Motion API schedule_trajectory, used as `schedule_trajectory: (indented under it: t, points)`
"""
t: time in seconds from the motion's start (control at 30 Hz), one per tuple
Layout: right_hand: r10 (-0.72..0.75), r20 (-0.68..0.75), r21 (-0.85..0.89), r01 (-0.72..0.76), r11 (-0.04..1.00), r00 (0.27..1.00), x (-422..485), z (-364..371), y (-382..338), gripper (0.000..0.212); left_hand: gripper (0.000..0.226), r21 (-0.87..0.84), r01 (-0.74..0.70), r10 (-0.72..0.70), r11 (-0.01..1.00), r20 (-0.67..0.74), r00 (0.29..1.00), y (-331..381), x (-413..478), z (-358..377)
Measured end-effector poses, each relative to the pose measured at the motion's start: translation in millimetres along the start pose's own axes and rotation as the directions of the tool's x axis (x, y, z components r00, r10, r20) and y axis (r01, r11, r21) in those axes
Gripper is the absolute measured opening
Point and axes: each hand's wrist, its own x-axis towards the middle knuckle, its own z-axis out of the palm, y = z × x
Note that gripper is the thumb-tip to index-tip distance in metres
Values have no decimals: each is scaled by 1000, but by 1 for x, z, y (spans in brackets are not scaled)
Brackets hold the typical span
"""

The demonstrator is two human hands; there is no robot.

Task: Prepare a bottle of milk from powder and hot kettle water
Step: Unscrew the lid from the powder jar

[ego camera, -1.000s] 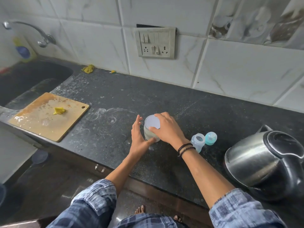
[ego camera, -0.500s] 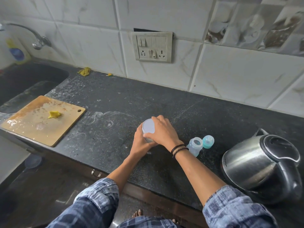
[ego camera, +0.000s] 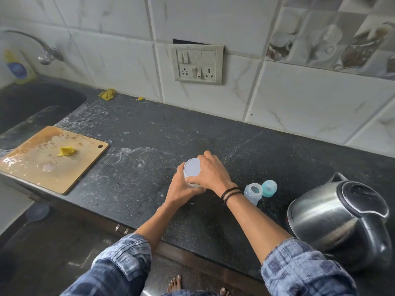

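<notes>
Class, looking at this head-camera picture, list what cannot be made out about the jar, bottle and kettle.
Jar: head view; the left hand and right hand cover its body, so contents and label are hidden; only its white top shows.
Bottle: head view; the right wrist hides part of it; contents too small to tell.
Kettle: head view; it is shut, so the water level is hidden.
</notes>
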Motion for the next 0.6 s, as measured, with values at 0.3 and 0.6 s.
schedule_trajectory:
  t: [0.3,0.6]
  points:
    - [-49,9,-15,49,999,999,1,-4,5,74,91,70,20,-23,997,39,999,2,6,-5]
    - [-97,14,-24,97,995,995,5,-2,11,71,92,53,5,-7,999,41,999,-4,10,-4]
